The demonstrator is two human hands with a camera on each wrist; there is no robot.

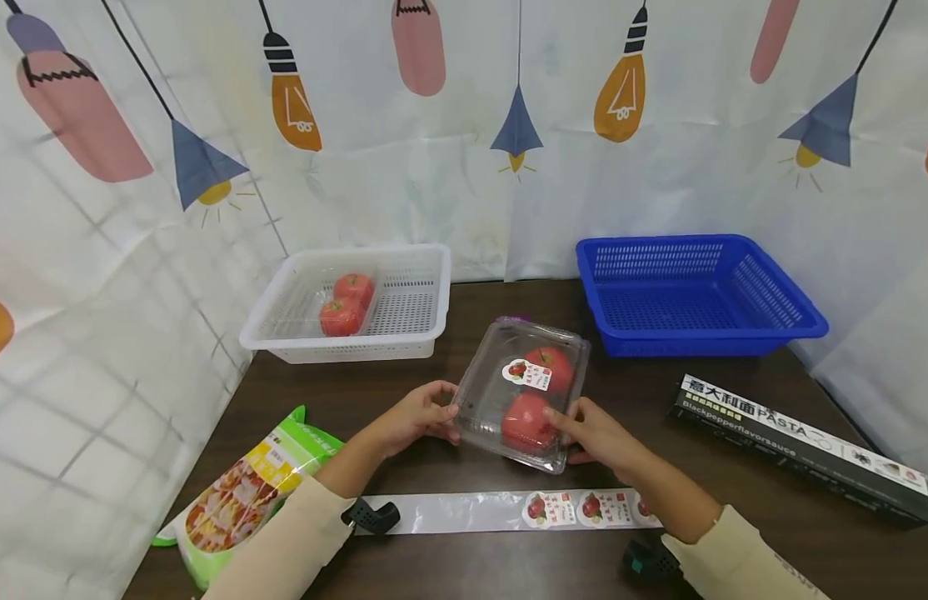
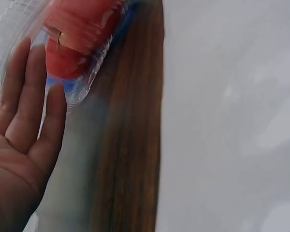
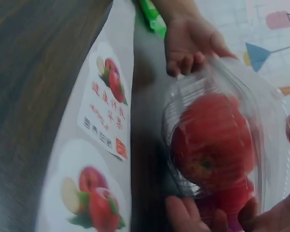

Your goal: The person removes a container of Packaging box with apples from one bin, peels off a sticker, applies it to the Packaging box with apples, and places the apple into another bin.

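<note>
A clear plastic fruit box (image 1: 482, 392) with two red apples (image 1: 529, 422) inside is held above the dark table, tilted. A white apple label (image 1: 527, 374) sticks to its lid. My left hand (image 1: 422, 414) grips the box's left edge; in the left wrist view its fingers (image 2: 31, 92) lie along the underside. On the right side, my right hand (image 1: 595, 433) holds the box, thumb on the lid and fingers beneath. Below both hands lies a white backing strip (image 1: 464, 512) with several apple labels at its right part, seen closer in the right wrist view.
A white basket (image 1: 344, 350) at back left holds another clear box with two apples (image 1: 342, 317). At back right stands a blue basket (image 1: 689, 343). A black pasta box (image 1: 801, 446) lies at right, a green-and-yellow food bag (image 1: 242, 500) at left. A patterned curtain (image 1: 449, 183) hangs behind.
</note>
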